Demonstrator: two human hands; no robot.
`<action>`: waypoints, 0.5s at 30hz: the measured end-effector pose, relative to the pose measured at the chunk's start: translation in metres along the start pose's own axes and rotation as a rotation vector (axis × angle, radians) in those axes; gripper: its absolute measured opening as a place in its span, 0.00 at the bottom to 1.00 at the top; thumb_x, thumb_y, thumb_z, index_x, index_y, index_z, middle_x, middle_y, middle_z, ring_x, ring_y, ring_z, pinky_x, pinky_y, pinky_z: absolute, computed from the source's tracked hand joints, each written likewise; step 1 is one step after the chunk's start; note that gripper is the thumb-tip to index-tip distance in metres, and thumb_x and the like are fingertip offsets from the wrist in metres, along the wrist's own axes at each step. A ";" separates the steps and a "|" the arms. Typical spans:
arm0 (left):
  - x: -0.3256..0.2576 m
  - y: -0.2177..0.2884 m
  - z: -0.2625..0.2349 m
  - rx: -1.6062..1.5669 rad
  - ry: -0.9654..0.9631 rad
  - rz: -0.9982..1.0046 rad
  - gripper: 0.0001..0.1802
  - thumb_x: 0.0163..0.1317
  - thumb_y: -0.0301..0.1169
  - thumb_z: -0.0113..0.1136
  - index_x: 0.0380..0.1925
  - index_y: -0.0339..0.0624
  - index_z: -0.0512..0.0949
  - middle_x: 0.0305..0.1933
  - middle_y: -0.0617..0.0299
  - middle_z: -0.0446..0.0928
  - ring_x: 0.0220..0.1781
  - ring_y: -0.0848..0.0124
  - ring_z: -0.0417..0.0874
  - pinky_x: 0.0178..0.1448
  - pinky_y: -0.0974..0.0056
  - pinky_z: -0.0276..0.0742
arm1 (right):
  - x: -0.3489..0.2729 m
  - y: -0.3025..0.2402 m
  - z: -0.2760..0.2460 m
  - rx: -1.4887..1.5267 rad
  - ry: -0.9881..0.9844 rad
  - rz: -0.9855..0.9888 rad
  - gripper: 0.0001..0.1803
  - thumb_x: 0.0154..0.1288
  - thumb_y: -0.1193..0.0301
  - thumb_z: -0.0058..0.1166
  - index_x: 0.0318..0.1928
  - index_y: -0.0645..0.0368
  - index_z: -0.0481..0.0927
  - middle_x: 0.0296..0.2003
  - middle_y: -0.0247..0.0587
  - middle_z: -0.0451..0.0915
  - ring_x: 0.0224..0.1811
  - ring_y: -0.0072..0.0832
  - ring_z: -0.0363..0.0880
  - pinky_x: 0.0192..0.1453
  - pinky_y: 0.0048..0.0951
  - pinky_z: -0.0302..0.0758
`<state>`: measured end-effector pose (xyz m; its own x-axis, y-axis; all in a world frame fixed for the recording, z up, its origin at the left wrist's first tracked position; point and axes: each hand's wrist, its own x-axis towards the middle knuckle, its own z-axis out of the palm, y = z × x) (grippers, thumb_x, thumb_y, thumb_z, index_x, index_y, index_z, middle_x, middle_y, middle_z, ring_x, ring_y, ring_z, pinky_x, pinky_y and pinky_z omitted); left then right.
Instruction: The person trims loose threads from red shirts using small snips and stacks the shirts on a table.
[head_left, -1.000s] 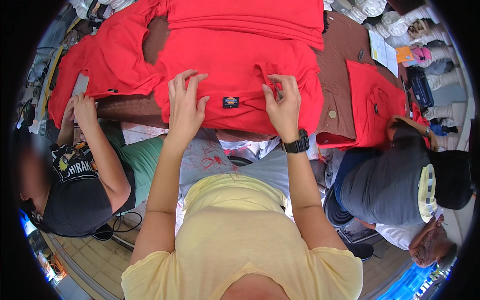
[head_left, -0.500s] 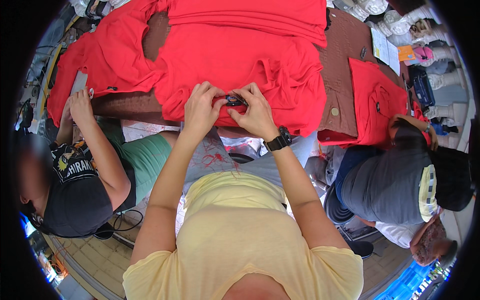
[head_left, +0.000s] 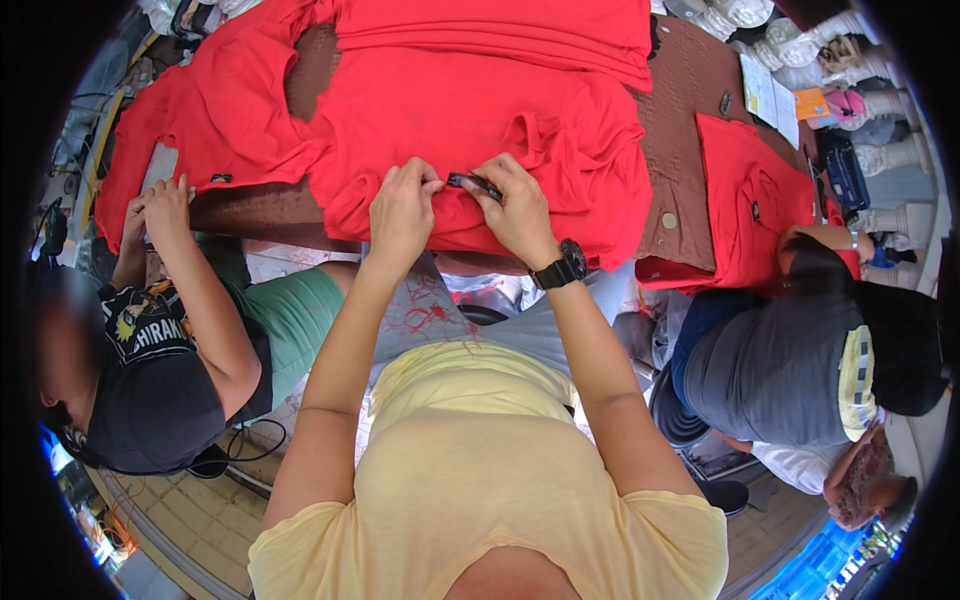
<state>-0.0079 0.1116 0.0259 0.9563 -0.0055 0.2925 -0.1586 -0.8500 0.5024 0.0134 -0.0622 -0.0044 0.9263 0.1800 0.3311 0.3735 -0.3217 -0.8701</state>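
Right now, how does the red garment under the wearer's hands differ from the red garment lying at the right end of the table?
The red garment under the hands lies spread wide and rumpled, while the right-end red garment is folded into a narrower, neater shape. The left hand and right hand pinch a small dark label at the first one's near edge; no hand holds the second, though a co-worker sits beside it. Both are the same bright red and rest on the brown table.

Pale yellow short-sleeved t-shirt [head_left: 480, 480], bare forearms, chunky black wristwatch [head_left: 562, 268] on the right wrist
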 end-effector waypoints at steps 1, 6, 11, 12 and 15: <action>-0.001 -0.002 0.000 -0.052 0.005 -0.003 0.06 0.62 0.27 0.64 0.35 0.37 0.77 0.34 0.54 0.80 0.38 0.55 0.79 0.42 0.52 0.75 | 0.002 0.000 0.001 -0.010 0.003 0.023 0.09 0.63 0.71 0.64 0.38 0.65 0.83 0.34 0.48 0.77 0.35 0.45 0.79 0.38 0.40 0.73; -0.004 -0.004 -0.004 -0.067 -0.006 0.111 0.06 0.61 0.26 0.65 0.35 0.37 0.79 0.33 0.55 0.80 0.35 0.59 0.78 0.41 0.56 0.75 | 0.006 0.006 0.004 -0.021 0.010 0.115 0.12 0.67 0.65 0.61 0.35 0.63 0.81 0.33 0.49 0.78 0.36 0.50 0.79 0.37 0.47 0.72; -0.004 0.000 -0.005 -0.033 -0.001 0.043 0.05 0.60 0.26 0.64 0.35 0.38 0.79 0.34 0.54 0.80 0.41 0.53 0.79 0.45 0.51 0.75 | 0.007 0.000 0.007 -0.045 0.027 0.154 0.12 0.67 0.65 0.61 0.35 0.64 0.81 0.33 0.49 0.77 0.38 0.50 0.79 0.38 0.47 0.72; -0.004 0.000 -0.005 -0.025 0.006 0.056 0.05 0.61 0.26 0.63 0.35 0.37 0.79 0.34 0.55 0.80 0.39 0.54 0.78 0.44 0.53 0.75 | 0.008 -0.001 0.008 -0.060 0.035 0.162 0.12 0.67 0.66 0.60 0.36 0.64 0.81 0.33 0.49 0.77 0.38 0.50 0.79 0.38 0.47 0.72; -0.003 -0.005 -0.002 -0.029 0.018 0.089 0.04 0.62 0.25 0.62 0.35 0.36 0.79 0.33 0.55 0.80 0.36 0.56 0.78 0.42 0.55 0.75 | 0.005 -0.003 0.018 -0.057 0.215 0.103 0.12 0.69 0.67 0.58 0.39 0.66 0.79 0.33 0.49 0.78 0.38 0.47 0.80 0.39 0.45 0.73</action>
<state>-0.0106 0.1170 0.0244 0.9333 -0.0707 0.3520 -0.2504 -0.8308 0.4970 0.0164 -0.0437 -0.0068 0.9466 -0.0563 0.3174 0.2735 -0.3812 -0.8831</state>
